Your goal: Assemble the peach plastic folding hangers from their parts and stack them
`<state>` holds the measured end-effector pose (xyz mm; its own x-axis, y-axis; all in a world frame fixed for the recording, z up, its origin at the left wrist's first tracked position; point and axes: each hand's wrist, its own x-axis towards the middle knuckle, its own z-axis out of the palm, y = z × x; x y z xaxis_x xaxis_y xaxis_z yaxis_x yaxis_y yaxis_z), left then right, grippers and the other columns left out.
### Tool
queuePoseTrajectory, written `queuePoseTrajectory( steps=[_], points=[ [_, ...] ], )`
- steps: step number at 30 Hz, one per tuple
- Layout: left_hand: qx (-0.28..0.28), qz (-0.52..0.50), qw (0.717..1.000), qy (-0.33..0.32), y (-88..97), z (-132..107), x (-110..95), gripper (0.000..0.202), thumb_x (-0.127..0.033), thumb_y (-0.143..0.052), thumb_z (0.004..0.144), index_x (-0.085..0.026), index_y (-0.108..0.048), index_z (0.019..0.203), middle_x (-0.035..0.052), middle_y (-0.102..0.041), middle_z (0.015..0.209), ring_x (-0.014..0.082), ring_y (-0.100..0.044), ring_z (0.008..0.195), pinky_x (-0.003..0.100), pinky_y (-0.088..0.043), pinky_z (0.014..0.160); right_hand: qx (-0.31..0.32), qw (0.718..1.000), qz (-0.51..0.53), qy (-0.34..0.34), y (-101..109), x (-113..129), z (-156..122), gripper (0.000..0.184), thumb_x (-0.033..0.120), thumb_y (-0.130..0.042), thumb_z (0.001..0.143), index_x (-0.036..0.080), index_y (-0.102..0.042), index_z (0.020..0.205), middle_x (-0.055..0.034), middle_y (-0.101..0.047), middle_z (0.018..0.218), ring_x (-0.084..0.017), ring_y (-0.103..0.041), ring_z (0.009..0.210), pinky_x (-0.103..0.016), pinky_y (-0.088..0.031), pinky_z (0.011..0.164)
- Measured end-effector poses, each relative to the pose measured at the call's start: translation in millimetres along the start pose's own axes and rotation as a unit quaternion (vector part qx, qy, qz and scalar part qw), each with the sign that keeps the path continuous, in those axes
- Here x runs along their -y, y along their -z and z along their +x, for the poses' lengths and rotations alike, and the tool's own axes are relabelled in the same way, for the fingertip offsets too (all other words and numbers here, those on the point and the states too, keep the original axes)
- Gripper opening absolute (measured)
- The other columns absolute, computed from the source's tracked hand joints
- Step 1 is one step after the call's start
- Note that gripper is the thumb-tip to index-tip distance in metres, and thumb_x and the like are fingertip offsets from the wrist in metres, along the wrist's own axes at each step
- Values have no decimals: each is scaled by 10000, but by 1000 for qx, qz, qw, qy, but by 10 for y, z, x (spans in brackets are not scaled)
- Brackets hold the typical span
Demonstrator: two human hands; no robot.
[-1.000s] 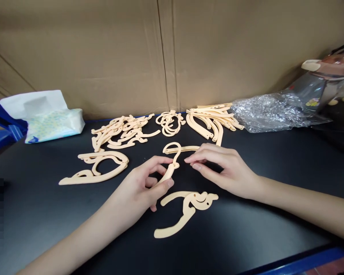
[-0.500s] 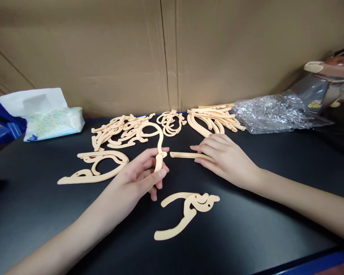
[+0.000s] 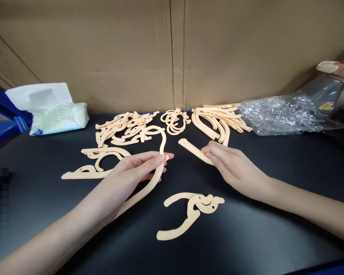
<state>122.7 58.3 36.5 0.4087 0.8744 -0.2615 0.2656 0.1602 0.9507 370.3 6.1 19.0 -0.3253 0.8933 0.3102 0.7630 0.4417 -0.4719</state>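
Brown cardboard (image 3: 117, 57) spans the back of my feed, above a black table (image 3: 246, 240). Crinkled clear plastic (image 3: 286, 114) sits back on the right, and a tissue pack (image 3: 60, 119) sits back on the left with a sheet sticking out. One folded hanger (image 3: 87, 175) lies beyond my left forearm; another hanger (image 3: 174, 233) lies nearest me, between both arms. My left hand (image 3: 132, 172) is closed, thumb against fingers, where a hook (image 3: 162, 143) meets a curved arm (image 3: 145, 192) running down beneath the wrist. My right hand (image 3: 229, 164) pinches a tan strip (image 3: 192, 151), its free end angled up toward the hook, well apart from it. Along the back lie heaped hanger parts (image 3: 106, 133), more strips (image 3: 206, 129) and, between them, loose hooks (image 3: 174, 133). Smallest is a blue mark (image 3: 38, 132) on the pack's corner, possibly a letter, too tiny to read.
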Motion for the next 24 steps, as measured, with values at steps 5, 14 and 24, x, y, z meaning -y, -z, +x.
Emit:
queuePoseTrajectory(
  steps=[5,14,24],
  points=[
    [44,-15,999,26,7,-16,-29,318,-483,-716,796,-289,-742,1046,-9,-672,745,108,-599,652,210,-517,651,45,989,123,-71,13,38,9,245,313,-331,1033,223,-513,896,51,-449,639,-110,-450,560,-243,-357,548],
    [64,-3,998,29,-1,10,-13,286,-481,-688,812,-270,-748,996,0,-656,763,118,-604,648,229,-532,653,-25,960,278,-29,-23,-27,-64,286,252,-368,1020,267,-560,1231,-13,-620,896,-112,-595,665,-247,-501,604],
    [71,-10,997,31,-18,18,-18,240,-453,-698,813,-251,-756,927,14,-646,794,123,-598,712,193,-539,633,-133,983,124,31,-9,41,-50,244,135,-608,880,260,-653,1085,1,-723,899,-157,-678,794,-292,-543,729]
  ],
)
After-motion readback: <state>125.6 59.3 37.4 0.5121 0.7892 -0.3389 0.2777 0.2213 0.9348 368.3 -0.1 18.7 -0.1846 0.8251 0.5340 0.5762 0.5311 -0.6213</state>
